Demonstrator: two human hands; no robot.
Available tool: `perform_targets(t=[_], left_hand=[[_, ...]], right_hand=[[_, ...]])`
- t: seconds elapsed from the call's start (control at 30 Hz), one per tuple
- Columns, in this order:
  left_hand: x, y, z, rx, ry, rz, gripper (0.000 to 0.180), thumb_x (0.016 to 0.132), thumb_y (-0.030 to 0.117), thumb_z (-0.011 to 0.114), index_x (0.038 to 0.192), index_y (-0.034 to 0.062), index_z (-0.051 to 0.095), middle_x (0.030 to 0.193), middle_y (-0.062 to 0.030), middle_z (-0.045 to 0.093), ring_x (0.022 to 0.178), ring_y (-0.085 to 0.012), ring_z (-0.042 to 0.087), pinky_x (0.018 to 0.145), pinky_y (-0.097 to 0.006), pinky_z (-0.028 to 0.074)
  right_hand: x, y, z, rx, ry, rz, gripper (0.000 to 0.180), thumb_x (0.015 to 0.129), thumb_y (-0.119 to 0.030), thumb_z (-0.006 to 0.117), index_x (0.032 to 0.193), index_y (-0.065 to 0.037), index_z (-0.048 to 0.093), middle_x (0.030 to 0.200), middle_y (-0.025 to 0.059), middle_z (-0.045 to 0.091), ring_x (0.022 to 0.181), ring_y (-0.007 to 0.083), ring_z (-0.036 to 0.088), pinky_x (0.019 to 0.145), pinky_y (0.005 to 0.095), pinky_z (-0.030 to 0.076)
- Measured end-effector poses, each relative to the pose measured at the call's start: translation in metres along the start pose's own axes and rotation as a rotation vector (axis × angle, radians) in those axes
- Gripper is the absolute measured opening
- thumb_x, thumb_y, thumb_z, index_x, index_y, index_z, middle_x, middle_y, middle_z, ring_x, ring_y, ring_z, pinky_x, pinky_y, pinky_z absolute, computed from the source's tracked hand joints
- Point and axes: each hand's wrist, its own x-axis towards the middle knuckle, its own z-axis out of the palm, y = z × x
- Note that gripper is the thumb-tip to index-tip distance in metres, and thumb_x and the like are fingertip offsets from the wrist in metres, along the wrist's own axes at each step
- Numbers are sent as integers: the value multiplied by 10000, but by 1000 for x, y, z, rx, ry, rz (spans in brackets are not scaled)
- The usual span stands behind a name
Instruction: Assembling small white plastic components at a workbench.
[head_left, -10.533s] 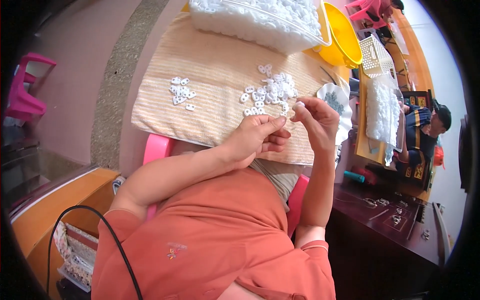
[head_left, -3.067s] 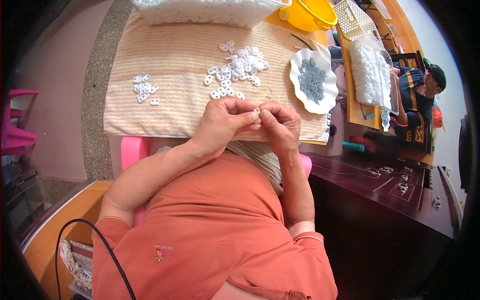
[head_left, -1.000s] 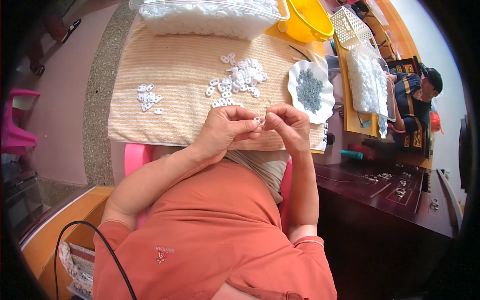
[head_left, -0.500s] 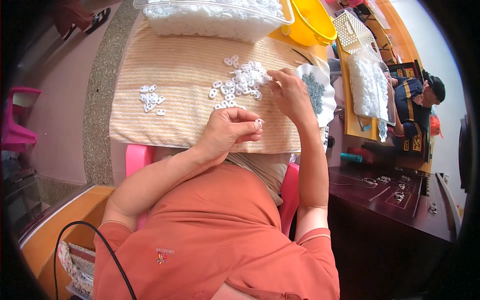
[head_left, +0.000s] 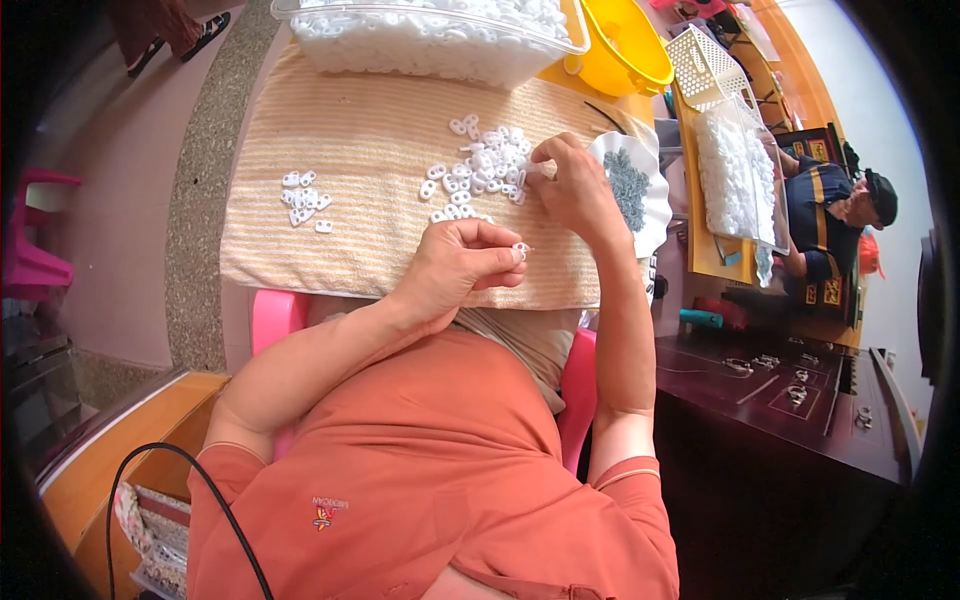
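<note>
My left hand [head_left: 465,264] pinches a small white two-hole plastic piece [head_left: 520,249] between thumb and forefinger, just above the towel. At the right edge of a loose pile of similar white pieces [head_left: 487,162], my right hand [head_left: 575,188] has its fingertips closed on a small white plastic piece, mostly hidden by the fingers. A smaller group of white pieces [head_left: 305,200] lies apart on the left. Right of my right hand, a white scalloped dish [head_left: 655,212] holds many tiny grey-blue parts [head_left: 627,188].
A striped towel [head_left: 330,125] covers the table. Beyond the pile stand a clear tub [head_left: 430,72] full of white pieces and a yellow basin [head_left: 625,45]. At the right, a co-worker [head_left: 835,205] sits by another filled tub [head_left: 735,175]. A pink stool [head_left: 40,235] stands at left.
My right hand has moved slightly left and toward me along the pile's edge. My left hand keeps its pinch. The co-worker's head has shifted, and the feet at top left have moved.
</note>
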Motion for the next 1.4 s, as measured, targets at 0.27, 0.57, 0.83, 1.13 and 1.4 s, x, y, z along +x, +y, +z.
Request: perform_targets(t=[0.27, 0.57, 0.83, 1.13, 1.4], left_hand=[[1, -2, -1, -28, -3, 3, 117, 841, 4, 664, 947, -22, 621, 886, -102, 658, 785, -164, 663, 725, -274, 575], [2, 2, -2, -40, 5, 31, 114, 849, 8, 657, 953, -21, 621, 882, -99, 656, 790, -160, 658, 730, -280, 576], [2, 0, -3, -41, 14, 40, 116, 861, 13, 647, 969, -22, 620, 888, -99, 661, 796, -158, 660, 732, -281, 576], [3, 1, -4, -43, 3, 45, 131, 862, 21, 646, 981, -24, 615, 904, -96, 662, 798, -157, 660, 749, -283, 576], [4, 1, -5, -51, 19, 55, 138, 861, 17, 649, 989, -19, 616, 912, -93, 663, 799, -151, 658, 749, -275, 575]], right_hand=[[-5, -4, 5, 101, 54, 6, 181, 786, -108, 652, 946, -22, 650, 905, 148, 665, 858, 334, 637, 777, 394, 499], [-32, 2, 11, 708, 117, 198, 187, 841, -16, 660, 1013, 53, 642, 828, 43, 654, 651, 88, 619, 578, 232, 507], [-62, -7, 15, 1213, 132, 238, 225, 843, 23, 646, 1063, 64, 631, 840, 95, 664, 737, 167, 677, 730, 294, 581], [-73, -8, 21, 1305, 100, 342, 272, 837, 13, 684, 1095, 75, 624, 882, 115, 685, 765, 161, 680, 707, 275, 579], [-75, -15, 18, 1214, 112, 326, 234, 861, -16, 667, 1074, 77, 631, 851, 125, 686, 735, 160, 675, 662, 263, 571]])
